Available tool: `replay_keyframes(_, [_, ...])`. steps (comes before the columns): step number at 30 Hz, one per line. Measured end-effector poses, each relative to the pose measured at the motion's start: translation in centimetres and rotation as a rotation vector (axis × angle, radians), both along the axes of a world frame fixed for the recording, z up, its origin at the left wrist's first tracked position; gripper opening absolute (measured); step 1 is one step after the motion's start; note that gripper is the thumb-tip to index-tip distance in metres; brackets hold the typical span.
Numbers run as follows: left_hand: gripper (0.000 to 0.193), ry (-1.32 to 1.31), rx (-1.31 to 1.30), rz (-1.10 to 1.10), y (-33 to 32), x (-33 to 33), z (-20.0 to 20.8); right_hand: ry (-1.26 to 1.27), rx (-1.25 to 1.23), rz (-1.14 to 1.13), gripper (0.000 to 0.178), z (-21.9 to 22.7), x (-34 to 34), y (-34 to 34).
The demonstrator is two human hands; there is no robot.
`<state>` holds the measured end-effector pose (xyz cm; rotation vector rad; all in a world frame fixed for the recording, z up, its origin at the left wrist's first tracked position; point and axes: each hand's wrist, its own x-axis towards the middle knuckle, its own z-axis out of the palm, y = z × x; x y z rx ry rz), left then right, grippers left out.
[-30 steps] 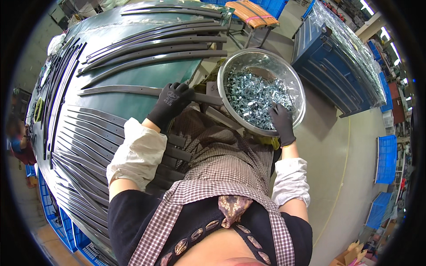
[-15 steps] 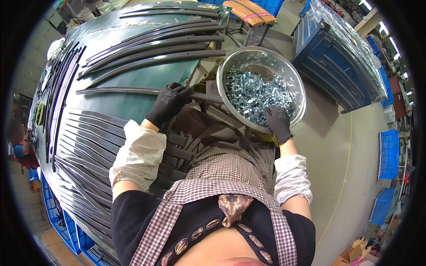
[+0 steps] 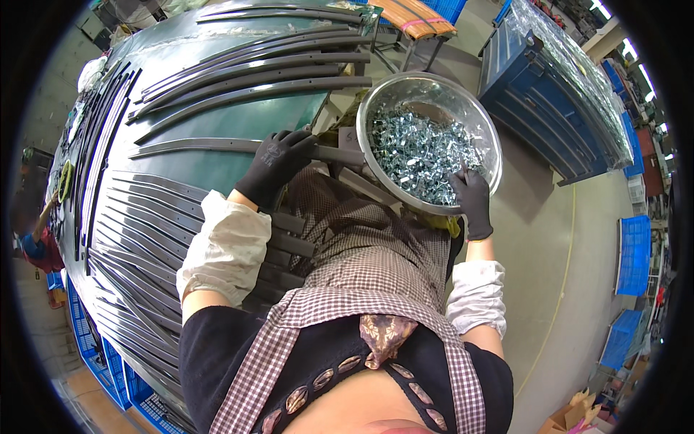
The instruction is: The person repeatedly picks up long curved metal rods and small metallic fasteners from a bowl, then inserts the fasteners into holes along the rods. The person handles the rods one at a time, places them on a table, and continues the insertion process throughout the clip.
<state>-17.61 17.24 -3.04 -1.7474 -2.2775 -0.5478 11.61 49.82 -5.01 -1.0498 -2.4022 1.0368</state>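
Holds a dark strip [image 3: 340, 155] in the left hand [image 3: 278, 163], fingers closed over it at the right edge of the green table [image 3: 224, 123]. Has the strip lying across the tabletop, one end well to the left, the other jutting past the edge and ending just beside the clear bowl [image 3: 470, 108]; cannot tell whether touching the rim. Holds the right hand [image 3: 473, 200] over the near right part of the bowl, fingers bent and narrow, tips down at the heap of shiny metal clips [image 3: 416, 159]; cannot tell whether pinching any. Wears gloves [image 3: 477, 217], white sleeves [image 3: 224, 249] and a checked apron [image 3: 376, 267]. Has other strips [image 3: 144, 239] side by side on the table around the left forearm, and curved strips [image 3: 289, 59] farther up. Sees a co-worker [image 3: 47, 253] at the table's far left side, an orange-topped bench [image 3: 412, 18] beyond the bowl, a blue bin [image 3: 535, 108] to its right, and a blue crate [image 3: 633, 253] farther right.
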Motion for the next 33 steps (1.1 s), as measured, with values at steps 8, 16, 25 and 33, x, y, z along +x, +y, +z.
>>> replay_keyframes(8, [0.045,0.015,-0.110,0.355,-11.5,-7.4,0.4,0.136,0.120,0.047,0.026,-1.8,1.6,-0.2])
replay_keyframes(16, [0.020,0.106,-0.340,0.381,-11.5,-9.0,2.0,0.156,-0.003,0.027,0.027,-4.0,0.6,-0.1])
replay_keyframes(25, [0.006,0.214,-0.350,0.547,-11.6,-3.5,2.7,0.134,-0.170,0.013,0.022,-3.9,1.0,0.8])
replay_keyframes(33, [0.020,0.562,0.081,0.778,-29.7,-20.2,12.4,0.099,-0.031,0.095,0.023,-3.0,-0.2,0.0])
